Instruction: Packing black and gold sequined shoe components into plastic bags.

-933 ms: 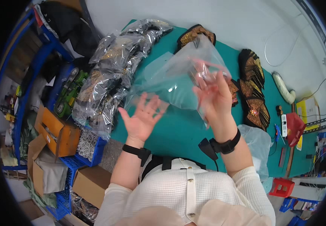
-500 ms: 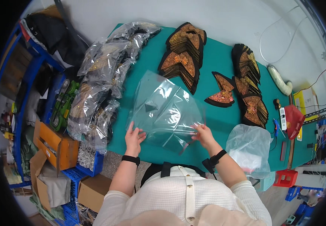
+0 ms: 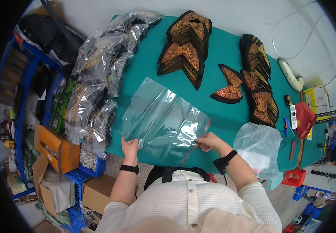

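A clear plastic bag (image 3: pixel 158 116) with a reddish strip along one edge lies slantwise over the green tabletop, shiny and creased. My right hand (image 3: pixel 210 142) pinches it near the strip edge. At its near left corner, the curled fingers of my left hand (image 3: pixel 130 149) grip the film. Beyond the bag stands a fanned stack of black-edged, glittery copper-gold bow-shaped pieces (image 3: pixel 183 54). One such loose piece (image 3: pixel 229 86) lies to the right, beside another fanned row (image 3: pixel 261 105).
Filled plastic bags (image 3: pixel 98 58) are heaped along the table's left side. A pile of translucent bags (image 3: pixel 255 149) sits at the near right. Farther right are a white power strip (image 3: pixel 293 116) and a red object (image 3: pixel 305 120). Cardboard boxes (image 3: pixel 57 151) stand left, below table level.
The bag has been lowered and turned flatter, its strip edge now toward my right hand. My left hand has shifted left and nearer, its fingers closing. The view has moved slightly.
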Available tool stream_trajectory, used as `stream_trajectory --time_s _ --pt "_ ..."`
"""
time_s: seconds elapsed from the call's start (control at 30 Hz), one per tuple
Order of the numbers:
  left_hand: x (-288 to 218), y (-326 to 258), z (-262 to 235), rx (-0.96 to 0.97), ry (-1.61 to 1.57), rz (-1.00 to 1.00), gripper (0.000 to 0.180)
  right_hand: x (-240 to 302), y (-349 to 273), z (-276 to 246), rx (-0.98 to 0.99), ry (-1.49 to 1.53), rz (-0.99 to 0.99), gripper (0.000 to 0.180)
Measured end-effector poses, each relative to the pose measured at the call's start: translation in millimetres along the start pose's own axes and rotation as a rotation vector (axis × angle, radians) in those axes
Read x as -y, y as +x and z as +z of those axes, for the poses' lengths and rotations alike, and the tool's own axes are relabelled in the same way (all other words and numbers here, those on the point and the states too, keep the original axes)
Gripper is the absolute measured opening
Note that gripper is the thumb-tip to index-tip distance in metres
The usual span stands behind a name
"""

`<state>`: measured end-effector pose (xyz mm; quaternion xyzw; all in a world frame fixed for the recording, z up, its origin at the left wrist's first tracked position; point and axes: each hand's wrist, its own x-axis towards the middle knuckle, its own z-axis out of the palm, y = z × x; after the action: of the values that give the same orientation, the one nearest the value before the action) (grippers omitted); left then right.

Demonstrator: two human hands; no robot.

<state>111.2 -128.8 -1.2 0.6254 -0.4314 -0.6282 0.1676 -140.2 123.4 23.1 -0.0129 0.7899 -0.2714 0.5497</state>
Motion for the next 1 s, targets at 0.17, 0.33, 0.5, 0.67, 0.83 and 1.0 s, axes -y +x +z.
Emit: stream_trajectory --time_s 0.17,0.33,0.5,0.67,0.83,1.0 --pt "5 -5 -9 -0.123 0.239 0.147 0.088 56 -23 -77 -0.059 -0.429 -0.131 0.049" --pt "-4 -28 -20 -0.041 0.393 0.343 0.079 148 -12 -138 -0.276 -0.497 -0.481 0.057" --pt "0 -45 -29 0.011 0.313 0.345 0.069 230 56 -137 -0.449 -0.677 -0.727 0.071" --pt "-6 -61 -37 -0.041 0.194 0.273 0.066 285 130 -107 -0.608 -0.979 -0.843 0.099" --pt "-4 -62 -33 -0.093 0.193 0.194 0.064 337 160 -126 -0.493 -1.276 -0.679 0.121" --pt "1 -56 -17 -0.054 0.161 0.154 0.058 337 183 -142 -0.432 -1.350 -0.859 0.116"
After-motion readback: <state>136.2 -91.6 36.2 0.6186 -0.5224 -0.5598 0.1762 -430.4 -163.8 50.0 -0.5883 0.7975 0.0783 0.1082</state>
